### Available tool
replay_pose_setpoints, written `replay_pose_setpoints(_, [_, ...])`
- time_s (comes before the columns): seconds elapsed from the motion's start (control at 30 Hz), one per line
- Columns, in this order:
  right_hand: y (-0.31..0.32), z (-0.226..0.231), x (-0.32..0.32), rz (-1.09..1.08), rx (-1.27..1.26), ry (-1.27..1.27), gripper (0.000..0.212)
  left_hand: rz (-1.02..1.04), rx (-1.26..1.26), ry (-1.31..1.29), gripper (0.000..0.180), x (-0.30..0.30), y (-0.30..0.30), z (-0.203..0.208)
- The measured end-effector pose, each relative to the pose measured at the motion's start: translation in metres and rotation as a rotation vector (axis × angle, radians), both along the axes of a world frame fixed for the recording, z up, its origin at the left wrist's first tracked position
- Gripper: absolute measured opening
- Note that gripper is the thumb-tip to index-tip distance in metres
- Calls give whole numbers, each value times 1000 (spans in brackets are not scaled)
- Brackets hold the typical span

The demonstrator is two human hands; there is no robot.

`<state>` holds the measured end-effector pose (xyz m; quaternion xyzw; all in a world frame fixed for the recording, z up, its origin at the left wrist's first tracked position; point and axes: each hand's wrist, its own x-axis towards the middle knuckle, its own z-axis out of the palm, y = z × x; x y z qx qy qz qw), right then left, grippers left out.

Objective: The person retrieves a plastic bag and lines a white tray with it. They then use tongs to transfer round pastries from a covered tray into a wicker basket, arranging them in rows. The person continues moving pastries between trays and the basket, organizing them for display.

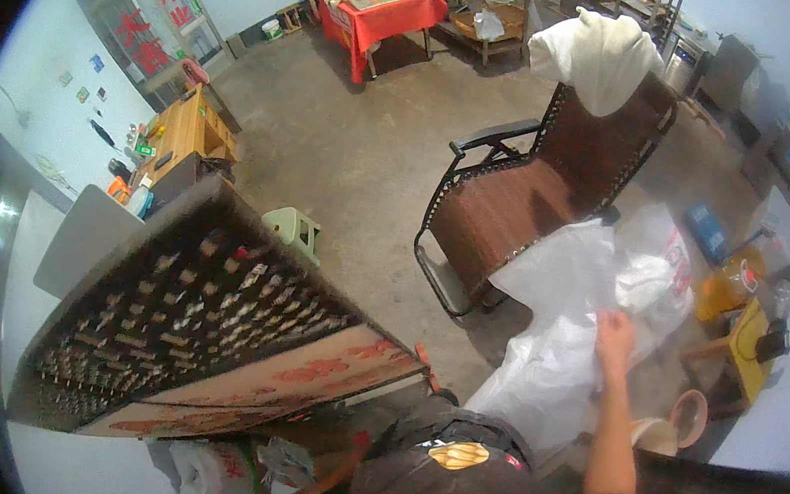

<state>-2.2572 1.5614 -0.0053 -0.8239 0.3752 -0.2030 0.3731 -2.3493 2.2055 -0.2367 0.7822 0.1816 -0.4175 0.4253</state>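
Note:
At the right, my right hand (614, 339) is closed on a large translucent white plastic sheet or bag (548, 344), which hangs and spreads toward the floor. The sheet overlaps the front of a brown reclining chair (512, 203) with a black frame. My left forearm (338, 472) shows dimly at the lower edge; its fingers cannot be made out. Close by on the left stands a table-like piece (204, 311), its dark top dotted with many small pale pieces and its beige side patterned in red. A dark apron (473, 485) covers my front.
A white cloth (598, 58) drapes the chair's back. A pale green stool (294, 233) and a wooden desk (188, 142) stand left. At the far side is a table with a red cloth (376, 37). A yellow stool (749, 352) and large oil jug (731, 284) stand right.

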Motion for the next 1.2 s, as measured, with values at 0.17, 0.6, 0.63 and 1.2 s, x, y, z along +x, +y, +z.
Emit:
replay_pose_setpoints(0.17, [-15,10,79,105,6,-156,28,7,-36,-36,50,77,-50,-4])
replay_pose_setpoints(0.6, [-38,9,384,491,71,-67,44,281,-24,-12,28,166,-167,1])
replay_pose_setpoints(0.63, [-35,8,409,564,72,-91,44,328,-18,0,27,167,-179,0])
replay_pose_setpoints(1.2, [43,37,681,1112,-303,-198,17,1307,-170,73,22,475,-242,-15])
